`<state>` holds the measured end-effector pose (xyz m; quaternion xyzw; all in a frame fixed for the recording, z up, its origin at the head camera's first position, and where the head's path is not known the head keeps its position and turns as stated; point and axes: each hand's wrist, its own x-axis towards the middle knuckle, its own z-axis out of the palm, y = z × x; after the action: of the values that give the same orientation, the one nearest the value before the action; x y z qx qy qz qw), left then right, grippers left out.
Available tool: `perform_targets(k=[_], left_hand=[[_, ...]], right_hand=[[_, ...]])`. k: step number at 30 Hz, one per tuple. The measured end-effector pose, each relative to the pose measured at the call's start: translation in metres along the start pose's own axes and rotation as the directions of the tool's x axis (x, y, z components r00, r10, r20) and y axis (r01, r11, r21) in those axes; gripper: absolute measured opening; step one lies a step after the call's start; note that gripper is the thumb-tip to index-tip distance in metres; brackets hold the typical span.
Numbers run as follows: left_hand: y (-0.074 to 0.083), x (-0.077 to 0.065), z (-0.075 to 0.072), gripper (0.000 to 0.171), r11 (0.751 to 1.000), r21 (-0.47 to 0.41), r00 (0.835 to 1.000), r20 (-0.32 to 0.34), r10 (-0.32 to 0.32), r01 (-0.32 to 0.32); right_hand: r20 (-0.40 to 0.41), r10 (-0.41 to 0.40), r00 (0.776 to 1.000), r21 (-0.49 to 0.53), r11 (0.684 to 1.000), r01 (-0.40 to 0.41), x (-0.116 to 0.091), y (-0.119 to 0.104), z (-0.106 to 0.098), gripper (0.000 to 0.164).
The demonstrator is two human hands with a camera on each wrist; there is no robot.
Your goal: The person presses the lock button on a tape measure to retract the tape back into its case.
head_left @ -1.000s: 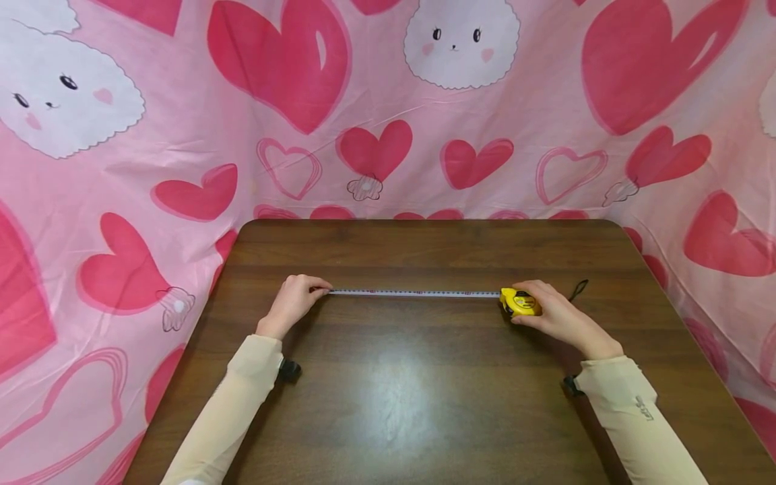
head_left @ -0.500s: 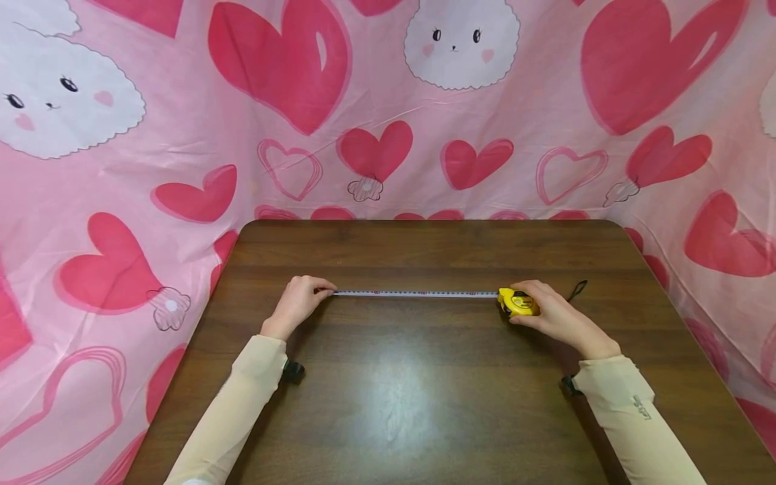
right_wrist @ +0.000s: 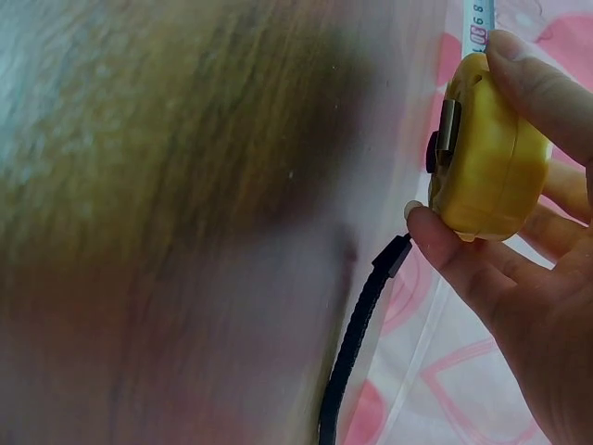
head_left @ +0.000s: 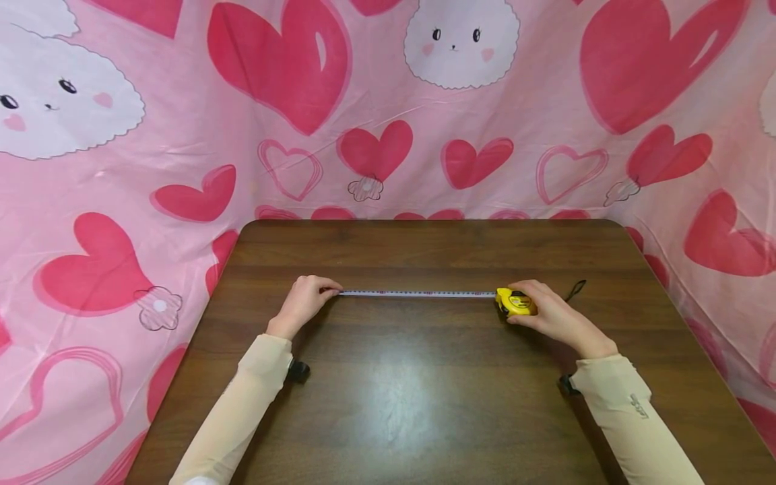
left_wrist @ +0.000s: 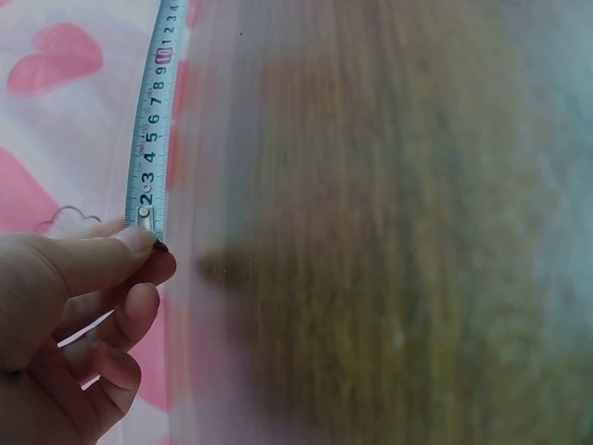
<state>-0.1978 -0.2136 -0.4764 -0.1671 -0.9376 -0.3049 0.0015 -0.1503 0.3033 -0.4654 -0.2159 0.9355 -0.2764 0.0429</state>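
A yellow tape measure [head_left: 515,302] is in my right hand [head_left: 558,316], on the right half of the table. Thumb and fingers grip its case from both sides in the right wrist view, and a black wrist strap [right_wrist: 357,324] trails from the case. The white tape blade [head_left: 418,294] runs straight leftward out of the case. Its end is pinched between thumb and forefinger of my left hand [head_left: 305,304]. Numbers from about 2 upward show on the blade [left_wrist: 151,130] in the left wrist view; the very tip is hidden by the thumb.
Both hands work over a brown wooden table [head_left: 394,391] with rounded far corners. Behind it and along both sides hangs a pink cloth [head_left: 388,101] printed with hearts and white faces. Light glares off the table's middle.
My left hand has moved a little to the right, and the right hand slightly left. The stretch of blade between them has grown shorter. Both grips stay the same.
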Motion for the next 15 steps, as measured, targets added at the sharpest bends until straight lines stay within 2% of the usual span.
perform_targets(k=[8, 15], left_hand=[[0.0034, 0.0018, 0.0031, 0.016, 1.000, -0.006, 1.000, 0.007, 0.003, -0.003], [0.0032, 0.0028, 0.0064, 0.015, 1.000, -0.009, 1.000, 0.011, 0.012, -0.012]], right_hand=[[-0.004, -0.007, 1.000, -0.005, 1.000, 0.007, 0.0018, 0.0005, 0.0008, 0.065], [-0.041, -0.052, 0.998, -0.028, 0.998, 0.051, 0.0034, 0.0012, 0.0053, 0.065]])
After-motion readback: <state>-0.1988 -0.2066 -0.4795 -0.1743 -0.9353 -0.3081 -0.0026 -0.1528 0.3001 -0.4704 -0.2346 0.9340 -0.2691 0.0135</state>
